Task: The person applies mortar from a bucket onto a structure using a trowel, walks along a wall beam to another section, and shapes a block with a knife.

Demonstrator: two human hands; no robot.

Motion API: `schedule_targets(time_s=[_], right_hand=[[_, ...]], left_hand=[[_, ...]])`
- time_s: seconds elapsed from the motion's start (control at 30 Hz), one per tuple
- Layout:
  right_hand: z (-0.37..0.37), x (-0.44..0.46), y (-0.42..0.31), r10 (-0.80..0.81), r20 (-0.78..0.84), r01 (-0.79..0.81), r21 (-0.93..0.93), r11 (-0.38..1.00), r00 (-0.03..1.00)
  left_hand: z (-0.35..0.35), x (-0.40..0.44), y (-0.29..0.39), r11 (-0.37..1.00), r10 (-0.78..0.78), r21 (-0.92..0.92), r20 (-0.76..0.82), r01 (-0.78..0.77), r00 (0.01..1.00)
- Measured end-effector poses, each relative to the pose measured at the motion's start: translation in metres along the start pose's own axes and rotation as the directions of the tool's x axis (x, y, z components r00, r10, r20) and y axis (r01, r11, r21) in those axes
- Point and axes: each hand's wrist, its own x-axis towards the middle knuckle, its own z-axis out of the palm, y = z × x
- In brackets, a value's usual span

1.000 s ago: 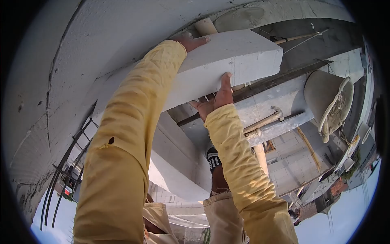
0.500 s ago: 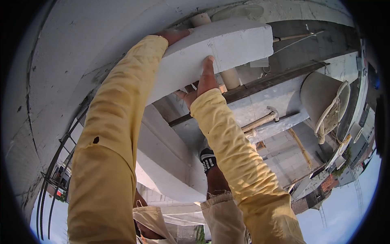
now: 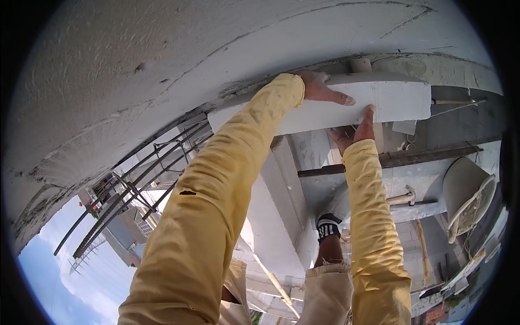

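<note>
A long white lightweight concrete block (image 3: 403,103) lies beneath a pale wall. My left hand (image 3: 324,91) grips it from its upper edge, with the thumb lying along the near face. Lower down, my right hand (image 3: 357,132) holds the bottom edge, its thumb pressed upward on the same face. The fingers of my left hand are partly hidden behind the block. Both forearms wear yellow sleeves, the left one with a small hole.
Steel reinforcing bars (image 3: 143,187) stick out at the left. A dark-edged plank (image 3: 401,157) runs below the block. A claw hammer (image 3: 402,199) and a rope-handled bucket (image 3: 467,189) are at the right. The plastered wall (image 3: 216,49) fills the top.
The view has swung, so the block and both hands appear farther right and lower. My left thumb now rests on the near face instead of along the upper edge.
</note>
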Motion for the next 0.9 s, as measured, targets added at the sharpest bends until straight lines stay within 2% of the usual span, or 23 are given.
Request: schedule_targets(time_s=[0.03, 0.17, 0.2, 0.23, 0.3, 0.43, 0.53, 0.63, 0.7, 0.77, 0.8, 0.87, 0.9], right_hand=[[0.0, 0.002, -0.001, 0.001, 0.006, -0.001, -0.001, 1.0, 1.0], [0.0, 0.005, 0.0, -0.05, 0.027, 0.051, -0.039, 0.998, 0.998], [0.001, 0.004, 0.0, -0.087, 0.012, 0.088, -0.041, 0.995, 0.996], [0.002, 0.003, 0.0, -0.083, 0.008, 0.083, -0.042, 0.996, 0.997], [0.003, 0.002, -0.001, -0.054, 0.053, 0.057, -0.053, 0.997, 0.997], [0.01, 0.002, -0.009, -0.061, 0.01, 0.061, -0.086, 0.994, 0.998], [0.014, 0.013, -0.014, -0.067, 0.067, 0.079, -0.21, 0.975, 0.996], [0.011, 0.024, -0.023, -0.029, 0.025, 0.035, -0.312, 0.949, 0.999], [0.007, 0.023, -0.025, -0.044, -0.028, 0.032, -0.326, 0.945, 0.999], [-0.003, 0.02, -0.025, -0.121, 0.142, 0.172, -0.437, 0.883, 0.982], [-0.015, 0.015, -0.023, -0.112, 0.114, 0.149, -0.416, 0.897, 0.987], [-0.039, 0.005, -0.021, -0.159, 0.257, 0.264, -0.456, 0.85, 0.953], [-0.054, -0.002, -0.02, -0.163, 0.236, 0.255, -0.437, 0.863, 0.958]], left_hand=[[0.002, -0.007, 0.001, 0.991, -0.031, 0.128, -0.044, 0.036, 0.999], [0.033, -0.042, 0.002, 0.985, 0.027, 0.174, -0.12, -0.005, 0.992], [0.047, -0.05, 0.0, 0.929, 0.153, 0.368, -0.287, -0.039, 0.945], [0.053, -0.054, -0.002, 0.834, 0.306, 0.55, -0.416, -0.03, 0.856], [0.058, -0.05, 0.002, 0.819, 0.264, 0.573, -0.42, 0.028, 0.868], [0.059, -0.04, 0.002, 0.774, 0.193, 0.615, -0.458, 0.153, 0.868], [0.045, -0.037, -0.003, 0.778, 0.278, 0.623, -0.461, 0.085, 0.843], [0.032, -0.04, 0.002, 0.816, 0.213, 0.574, -0.408, 0.068, 0.888], [0.028, -0.04, 0.003, 0.818, 0.217, 0.571, -0.417, 0.068, 0.883], [0.026, -0.04, 0.005, 0.809, 0.2, 0.582, -0.401, 0.08, 0.894], [0.028, -0.04, 0.002, 0.798, 0.2, 0.599, -0.366, 0.065, 0.909], [0.028, -0.039, 0.001, 0.778, 0.228, 0.622, -0.414, 0.091, 0.881], [0.027, -0.042, 0.003, 0.765, 0.237, 0.639, -0.387, 0.075, 0.891]])
